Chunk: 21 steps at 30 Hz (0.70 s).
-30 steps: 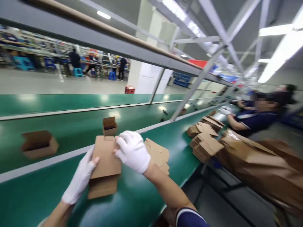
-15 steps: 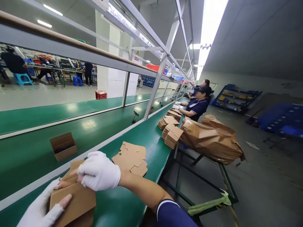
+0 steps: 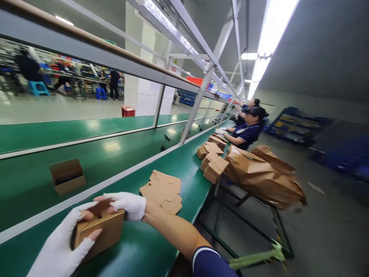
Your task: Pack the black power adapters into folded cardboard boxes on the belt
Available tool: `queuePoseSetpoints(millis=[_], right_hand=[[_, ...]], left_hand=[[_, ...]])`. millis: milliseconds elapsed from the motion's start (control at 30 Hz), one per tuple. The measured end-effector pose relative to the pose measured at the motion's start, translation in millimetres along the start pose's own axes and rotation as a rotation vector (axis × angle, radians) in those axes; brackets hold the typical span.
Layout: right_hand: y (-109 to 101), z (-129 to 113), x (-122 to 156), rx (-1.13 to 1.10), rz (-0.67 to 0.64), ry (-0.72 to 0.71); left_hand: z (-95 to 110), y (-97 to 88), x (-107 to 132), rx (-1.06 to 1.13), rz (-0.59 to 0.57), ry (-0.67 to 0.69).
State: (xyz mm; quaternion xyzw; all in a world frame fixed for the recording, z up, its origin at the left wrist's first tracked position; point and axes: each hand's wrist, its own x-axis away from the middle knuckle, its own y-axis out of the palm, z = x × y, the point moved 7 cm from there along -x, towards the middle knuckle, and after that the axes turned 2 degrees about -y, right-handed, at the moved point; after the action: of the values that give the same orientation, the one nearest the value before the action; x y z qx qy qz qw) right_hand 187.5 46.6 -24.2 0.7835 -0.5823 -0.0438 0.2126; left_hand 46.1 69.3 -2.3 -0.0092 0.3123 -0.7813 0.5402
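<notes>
A brown cardboard box, partly folded up, is held low over the green work surface at the lower left. My left hand, in a white glove with bare fingertips, grips its near left end, thumb on the front wall and fingers over the top. On the far right corner of the box, my right hand, gloved the same way, pinches the top edge and a flap. The inside of the box is mostly hidden by my fingers. Beyond my right wrist lie flat cardboard blanks.
An open carton with dark contents stands on the green belt. Stacks of folded blanks sit further right, beside a large brown wrapped bundle on a metal-framed stand. Co-workers are at the line's far end.
The box has tilted upright and its top has taken shape between my hands. My right hand has shifted right and down to the corner. The view has turned slightly; the carton appears further left.
</notes>
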Motion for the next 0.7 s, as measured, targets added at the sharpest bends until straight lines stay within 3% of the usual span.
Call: queuePoseSetpoints(millis=[100, 233, 300, 400, 467, 600, 700], right_hand=[[2, -24, 7, 0.078, -0.137, -0.021], [5, -53, 12, 0.63, -0.261, 0.002], [12, -59, 12, 0.794, -0.326, 0.01], [23, -56, 14, 0.859, -0.388, 0.06], [28, -51, 16, 0.955, -0.368, 0.089], [30, -52, 15, 1.246, -0.185, 0.04], [24, -59, 15, 1.095, -0.046, -0.079]], left_hand=[[15, 6.0, 2, 0.037, -0.097, -0.003], [36, 14.2, 5, 0.089, -0.235, 0.035], [43, 15.3, 7, 0.102, -0.279, 0.056], [48, 14.0, 9, 0.094, -0.301, 0.067], [48, 15.5, 10, 0.094, -0.328, 0.073], [48, 19.4, 8, 0.118, -0.328, 0.105], [49, 14.2, 4, 0.132, -0.24, 0.15]])
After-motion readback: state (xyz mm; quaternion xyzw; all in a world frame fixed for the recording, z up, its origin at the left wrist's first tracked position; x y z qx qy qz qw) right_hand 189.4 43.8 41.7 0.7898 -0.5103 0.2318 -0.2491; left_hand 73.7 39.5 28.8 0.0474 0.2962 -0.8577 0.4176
